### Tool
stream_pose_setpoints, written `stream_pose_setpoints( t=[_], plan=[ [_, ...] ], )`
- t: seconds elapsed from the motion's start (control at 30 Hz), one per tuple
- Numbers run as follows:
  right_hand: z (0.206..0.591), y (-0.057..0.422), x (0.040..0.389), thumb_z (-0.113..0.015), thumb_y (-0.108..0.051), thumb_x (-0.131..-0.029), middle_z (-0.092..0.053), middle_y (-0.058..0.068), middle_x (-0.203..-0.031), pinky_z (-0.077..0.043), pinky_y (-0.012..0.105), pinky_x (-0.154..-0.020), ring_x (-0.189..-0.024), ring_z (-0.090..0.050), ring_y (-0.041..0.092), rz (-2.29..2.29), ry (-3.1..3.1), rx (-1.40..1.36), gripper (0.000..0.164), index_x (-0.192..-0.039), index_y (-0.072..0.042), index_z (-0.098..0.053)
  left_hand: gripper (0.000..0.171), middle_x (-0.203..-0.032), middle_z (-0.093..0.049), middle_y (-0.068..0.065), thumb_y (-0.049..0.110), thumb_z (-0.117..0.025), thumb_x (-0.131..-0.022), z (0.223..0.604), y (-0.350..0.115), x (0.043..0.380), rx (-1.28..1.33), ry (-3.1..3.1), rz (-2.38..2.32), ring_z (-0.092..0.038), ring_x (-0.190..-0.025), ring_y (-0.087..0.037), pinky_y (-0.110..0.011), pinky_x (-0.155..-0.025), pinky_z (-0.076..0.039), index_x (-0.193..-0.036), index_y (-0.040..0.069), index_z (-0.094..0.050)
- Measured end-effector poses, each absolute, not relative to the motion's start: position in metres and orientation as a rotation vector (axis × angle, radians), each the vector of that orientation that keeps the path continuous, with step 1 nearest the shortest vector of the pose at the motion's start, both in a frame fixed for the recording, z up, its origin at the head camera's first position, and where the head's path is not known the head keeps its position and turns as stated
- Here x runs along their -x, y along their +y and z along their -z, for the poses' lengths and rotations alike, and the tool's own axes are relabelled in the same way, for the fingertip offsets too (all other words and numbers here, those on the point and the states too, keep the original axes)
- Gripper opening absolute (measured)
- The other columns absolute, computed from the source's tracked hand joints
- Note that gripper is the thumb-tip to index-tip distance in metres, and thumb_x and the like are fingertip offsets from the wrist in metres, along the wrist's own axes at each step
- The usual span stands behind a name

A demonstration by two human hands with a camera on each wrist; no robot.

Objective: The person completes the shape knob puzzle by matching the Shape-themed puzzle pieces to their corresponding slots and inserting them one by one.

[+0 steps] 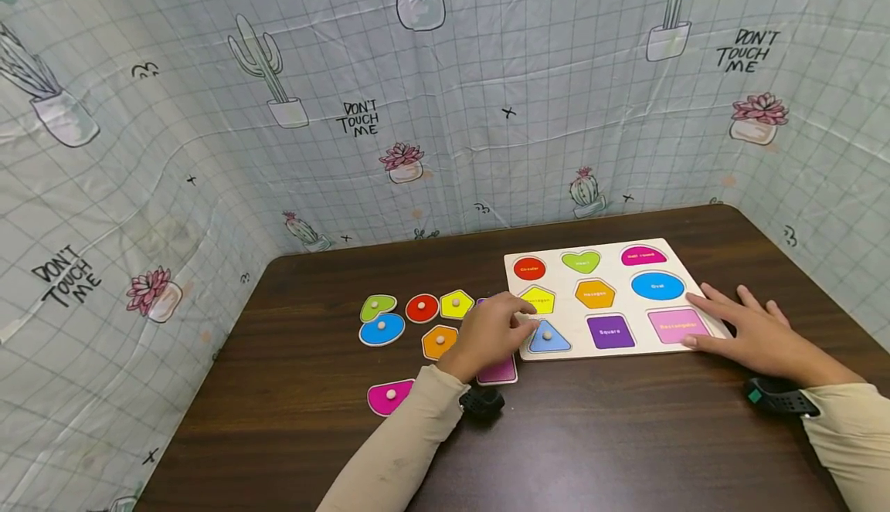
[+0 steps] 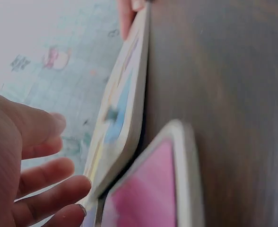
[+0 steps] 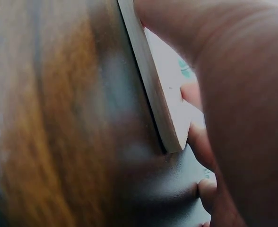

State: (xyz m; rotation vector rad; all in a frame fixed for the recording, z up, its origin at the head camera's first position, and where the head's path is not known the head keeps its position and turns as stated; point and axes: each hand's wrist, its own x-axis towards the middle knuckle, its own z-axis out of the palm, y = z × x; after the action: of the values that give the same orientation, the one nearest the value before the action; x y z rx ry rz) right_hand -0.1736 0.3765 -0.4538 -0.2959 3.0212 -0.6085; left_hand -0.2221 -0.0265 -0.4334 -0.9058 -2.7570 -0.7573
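A white wooden shape board (image 1: pixel 643 342) lies flat, printed with coloured shapes and their names. In its near left corner sits a blue triangle piece (image 1: pixel 554 344) with a knob. My left hand (image 1: pixel 492 331) hovers at that corner; its fingers are loosely bent and hold nothing, apart from the triangle in the left wrist view. Below it, a pink rectangle piece (image 1: pixel 497 373) lies against the board's left edge, partly covered by the hand. My right hand (image 1: pixel 754 334) rests on the board's right edge with spread fingers, its thumb over the printed pink rectangle (image 1: pixel 670 325).
Left of the board lie several knobbed pieces: a green heart (image 1: pixel 375 307) overlapped by a blue oval (image 1: pixel 382 331), a red circle (image 1: pixel 422 309), a yellow pentagon (image 1: pixel 456 305), an orange hexagon (image 1: pixel 438 342) and a magenta half round (image 1: pixel 389 398). A patterned cloth (image 1: pixel 459 126) hangs behind the table.
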Motion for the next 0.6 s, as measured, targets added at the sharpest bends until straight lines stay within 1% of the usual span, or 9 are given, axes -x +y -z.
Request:
stream_pose_setpoints(
  t=[0.03, 0.13, 0.3, 0.47, 0.6],
  plan=[
    [0.454, 0.377, 0.174, -0.067, -0.055, -0.09, -0.024, 0.033, -0.155, 0.003, 0.083, -0.098, -0.134, -0.006, 0.071, 0.609, 3.022, 0.295, 0.085, -0.152, -0.004, -0.038, 0.023, -0.095, -0.068, 0.007, 0.033, -0.071, -0.093, 0.433, -0.031, 0.223, 0.88, -2.761, 0.785, -0.054, -0.073, -0.003, -0.017, -0.062, -0.044, -0.109, 0.018, -0.078],
    [0.454, 0.377, 0.174, -0.068, -0.055, -0.09, -0.024, 0.033, -0.156, 0.003, 0.083, -0.098, -0.134, -0.006, 0.071, 0.608, 3.024, 0.291, 0.086, -0.152, -0.004, -0.039, 0.022, -0.095, -0.067, 0.006, 0.033, -0.07, -0.094, 0.431, -0.043, 0.226, 0.817, -2.775, 0.834, -0.054, -0.074, -0.004, -0.019, -0.063, -0.045, -0.109, 0.018, -0.078],
    [0.454, 0.376, 0.175, -0.068, -0.056, -0.089, -0.026, 0.033, -0.155, 0.001, 0.084, -0.098, -0.135, -0.007, 0.07, 0.592, 3.03, 0.286, 0.087, -0.151, -0.004, -0.04, 0.022, -0.105, -0.068, 0.001, 0.031, -0.068, -0.095, 0.428, -0.065, 0.23, 0.734, -2.762, 0.905, -0.058, -0.082, -0.009, -0.023, -0.071, -0.05, -0.108, 0.016, -0.078],
    [0.453, 0.376, 0.175, -0.068, -0.057, -0.089, -0.026, 0.034, -0.155, 0.001, 0.084, -0.098, -0.134, -0.007, 0.071, 0.577, 3.024, 0.282, 0.087, -0.151, -0.003, -0.039, 0.021, -0.107, -0.068, -0.001, 0.028, -0.069, -0.096, 0.426, -0.083, 0.235, 0.7, -2.769, 0.971, -0.062, -0.088, -0.015, -0.027, -0.076, -0.054, -0.108, 0.013, -0.078],
    [0.453, 0.376, 0.175, -0.067, -0.056, -0.09, -0.024, 0.034, -0.155, 0.001, 0.083, -0.098, -0.134, -0.006, 0.071, 0.584, 3.018, 0.28, 0.087, -0.152, -0.003, -0.038, 0.021, -0.108, -0.068, -0.002, 0.028, -0.068, -0.096, 0.427, -0.091, 0.239, 0.689, -2.796, 0.954, -0.065, -0.09, -0.015, -0.028, -0.078, -0.054, -0.107, 0.013, -0.077]
  ],
)
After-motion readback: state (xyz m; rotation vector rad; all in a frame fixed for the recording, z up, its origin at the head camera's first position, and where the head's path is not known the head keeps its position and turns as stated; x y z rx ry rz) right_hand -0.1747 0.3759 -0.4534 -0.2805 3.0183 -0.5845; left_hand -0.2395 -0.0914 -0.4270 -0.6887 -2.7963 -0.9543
